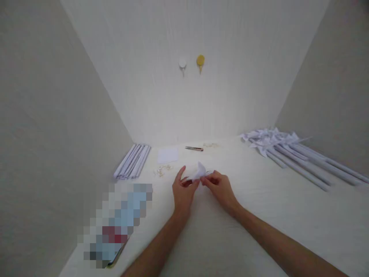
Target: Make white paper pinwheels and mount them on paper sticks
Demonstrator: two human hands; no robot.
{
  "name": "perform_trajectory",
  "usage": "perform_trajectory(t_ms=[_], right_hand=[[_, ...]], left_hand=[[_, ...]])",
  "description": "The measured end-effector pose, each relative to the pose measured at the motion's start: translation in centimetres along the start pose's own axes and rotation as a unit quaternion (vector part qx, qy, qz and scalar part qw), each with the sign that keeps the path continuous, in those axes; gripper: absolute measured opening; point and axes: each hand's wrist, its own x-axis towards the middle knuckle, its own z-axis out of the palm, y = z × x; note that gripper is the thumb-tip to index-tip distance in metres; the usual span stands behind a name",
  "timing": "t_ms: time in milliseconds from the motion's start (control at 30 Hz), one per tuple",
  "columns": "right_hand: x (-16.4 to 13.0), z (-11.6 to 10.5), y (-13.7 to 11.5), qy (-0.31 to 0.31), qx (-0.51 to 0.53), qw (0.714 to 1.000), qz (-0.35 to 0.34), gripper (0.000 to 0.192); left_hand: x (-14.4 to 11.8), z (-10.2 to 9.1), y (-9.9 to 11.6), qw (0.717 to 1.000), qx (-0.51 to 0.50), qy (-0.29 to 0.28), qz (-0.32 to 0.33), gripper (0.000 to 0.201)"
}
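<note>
White table (259, 215), pale walls. Folded white paper piece (200, 172): pinched between left hand (182, 191) and right hand (220, 189), fingertips closed on it. Beyond grip: flat paper square (168, 155), tool (194, 148). Left: rolled paper sticks (133, 161). Right: paper pinwheels (288, 150).

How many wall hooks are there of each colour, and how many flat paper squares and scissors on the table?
White wall hook: 1
Yellow wall hook: 1
Flat paper square: 1
Scissors: 1
Total: 4
</note>
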Motion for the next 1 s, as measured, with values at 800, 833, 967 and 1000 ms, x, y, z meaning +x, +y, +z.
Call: perform_trajectory(t_ms=[800,833,967,1000], right_hand=[[0.0,-0.1,0.5,-0.018,0.102,0.994,-0.018,0.036],[0.0,-0.1,0.5,-0.021,0.12,0.993,-0.011,0.037],[0.1,-0.1,0.3,-0.044,0.216,0.975,0.032,0.039],[0.1,-0.1,0.3,-0.046,0.235,0.97,0.041,0.04]], left_hand=[[-0.2,-0.3,1.3,0.991,0.103,-0.045,0.078,0.061],[-0.2,-0.3,1.3,0.991,0.096,-0.047,0.078,0.06],[-0.1,-0.3,1.2,0.996,0.04,-0.06,0.049,0.06],[0.0,-0.3,1.1,0.997,0.024,-0.064,0.033,0.06]])
